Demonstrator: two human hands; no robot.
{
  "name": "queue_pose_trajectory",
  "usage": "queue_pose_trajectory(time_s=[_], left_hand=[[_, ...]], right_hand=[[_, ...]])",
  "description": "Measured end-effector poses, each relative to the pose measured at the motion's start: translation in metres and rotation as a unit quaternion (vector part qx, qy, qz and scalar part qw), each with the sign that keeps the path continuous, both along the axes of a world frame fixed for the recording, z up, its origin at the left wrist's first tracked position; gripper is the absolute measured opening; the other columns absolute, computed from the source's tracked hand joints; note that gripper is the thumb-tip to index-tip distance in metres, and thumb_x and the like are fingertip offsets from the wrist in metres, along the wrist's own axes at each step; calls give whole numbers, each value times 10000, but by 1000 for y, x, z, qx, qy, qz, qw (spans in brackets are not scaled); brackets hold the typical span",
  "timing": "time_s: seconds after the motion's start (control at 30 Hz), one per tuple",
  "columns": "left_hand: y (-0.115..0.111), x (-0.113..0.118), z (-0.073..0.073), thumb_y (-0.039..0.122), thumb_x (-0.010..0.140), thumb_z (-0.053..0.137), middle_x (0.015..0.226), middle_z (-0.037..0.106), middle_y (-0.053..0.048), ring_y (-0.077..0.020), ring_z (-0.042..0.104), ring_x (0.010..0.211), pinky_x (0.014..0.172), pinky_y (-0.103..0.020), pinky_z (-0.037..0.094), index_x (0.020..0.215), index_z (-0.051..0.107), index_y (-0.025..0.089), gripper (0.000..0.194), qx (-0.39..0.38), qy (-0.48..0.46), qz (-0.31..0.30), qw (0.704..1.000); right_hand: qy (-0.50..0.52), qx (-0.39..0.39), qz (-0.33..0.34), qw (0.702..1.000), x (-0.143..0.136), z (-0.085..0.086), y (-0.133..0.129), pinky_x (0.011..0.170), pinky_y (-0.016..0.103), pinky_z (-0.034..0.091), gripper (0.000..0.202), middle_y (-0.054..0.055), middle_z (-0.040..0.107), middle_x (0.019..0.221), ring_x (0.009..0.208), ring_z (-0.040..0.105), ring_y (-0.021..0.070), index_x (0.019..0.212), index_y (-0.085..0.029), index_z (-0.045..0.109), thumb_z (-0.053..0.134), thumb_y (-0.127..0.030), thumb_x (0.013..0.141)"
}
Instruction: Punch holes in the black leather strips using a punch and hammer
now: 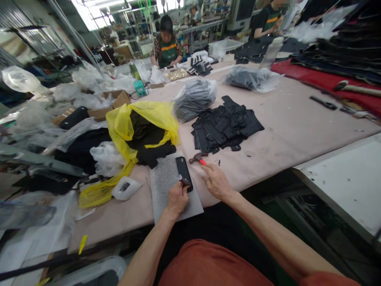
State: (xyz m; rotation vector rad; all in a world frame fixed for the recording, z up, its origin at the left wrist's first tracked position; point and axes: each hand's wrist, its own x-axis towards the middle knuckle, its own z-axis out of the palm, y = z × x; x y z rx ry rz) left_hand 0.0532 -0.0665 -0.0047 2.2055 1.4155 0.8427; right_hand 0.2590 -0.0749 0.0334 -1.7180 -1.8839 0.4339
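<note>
My left hand [177, 198] is closed around a short metal tool [183, 181] with a shiny end, its exact kind unclear. The tool is over a flat black piece [182, 163] with rounded corners, which lies along the right part of a speckled grey board [163, 174]. To the right, my right hand [216, 182] has its fingers around the red handle of a claw hammer [197, 158]. The hammer's head points left, close to the board's upper right; most of its handle is hidden by the hand.
A pile of black pieces [228, 123] lies beyond my right hand. Left of it are a yellow bag [119, 123] with dark pieces and a grey-filled plastic bag [195, 99]. Stacked dark fabric [342, 59] stands at right. A co-worker [168, 51] sits across the table.
</note>
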Motion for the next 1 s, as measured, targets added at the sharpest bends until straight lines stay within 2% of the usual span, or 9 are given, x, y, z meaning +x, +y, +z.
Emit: queue_pose_trajectory(time_s=[0.1, 0.2, 0.33, 0.4, 0.47, 0.67, 0.8, 1.0], left_hand=[[0, 0, 3, 172, 887, 516, 954, 719, -76, -229, 683, 923, 853, -358, 546, 1034, 649, 178, 198, -23, -15, -1, 1000], [0, 2, 8, 177, 879, 514, 974, 723, -70, -219, 679, 945, 881, -357, 537, 1029, 665, 185, 213, -68, -54, 16, 996], [7, -1, 17, 244, 879, 525, 950, 735, -63, -200, 686, 886, 829, -330, 545, 974, 691, 177, 202, -144, -150, 105, 972], [14, -7, 21, 294, 883, 529, 911, 737, -69, -203, 684, 847, 802, -334, 545, 958, 694, 162, 225, -153, -174, 161, 960], [19, -14, 22, 312, 874, 543, 888, 736, -71, -211, 680, 842, 803, -345, 540, 936, 698, 155, 229, -145, -168, 179, 958], [17, -19, 13, 254, 882, 514, 961, 736, -55, -193, 680, 935, 873, -334, 542, 957, 700, 180, 214, -127, -164, 77, 975], [13, -18, 8, 211, 876, 512, 982, 733, -52, -183, 681, 949, 885, -324, 548, 967, 691, 183, 203, -115, -157, 61, 979], [13, -18, 6, 188, 880, 501, 981, 731, -48, -181, 684, 929, 868, -318, 550, 989, 680, 189, 210, -105, -135, 62, 983]], right_hand=[[50, -6, 66, 997, -26, -5, -1, 945, 368, 432, 415, 97, 553, 1155, 1074, 515, 226, 1251, -200, 533, 527, -164, 837], [76, -32, 68, 994, -43, -19, -5, 904, 348, 451, 436, 82, 540, 1130, 1033, 526, 207, 1239, -219, 563, 565, -141, 810], [79, -63, 49, 994, -45, -31, -7, 916, 377, 429, 455, 73, 549, 1106, 1036, 520, 211, 1234, -243, 581, 615, -152, 790], [86, -76, 47, 992, -43, -31, -6, 920, 388, 419, 465, 71, 560, 1088, 1040, 517, 217, 1227, -244, 580, 628, -148, 774], [103, -79, 42, 991, -42, -30, -6, 920, 394, 415, 480, 69, 573, 1077, 1041, 518, 221, 1226, -237, 564, 624, -139, 760], [180, -113, -5, 977, -42, -27, -3, 839, 352, 454, 426, 72, 617, 997, 928, 572, 205, 1142, -174, 562, 574, -105, 722], [195, -155, -36, 968, -44, -20, 0, 786, 321, 452, 345, 80, 633, 962, 874, 587, 194, 1091, -152, 584, 542, -131, 750], [139, -194, -83, 967, -53, -10, 0, 670, 274, 394, 265, 16, 613, 814, 739, 561, 162, 971, -192, 571, 608, -199, 709]])
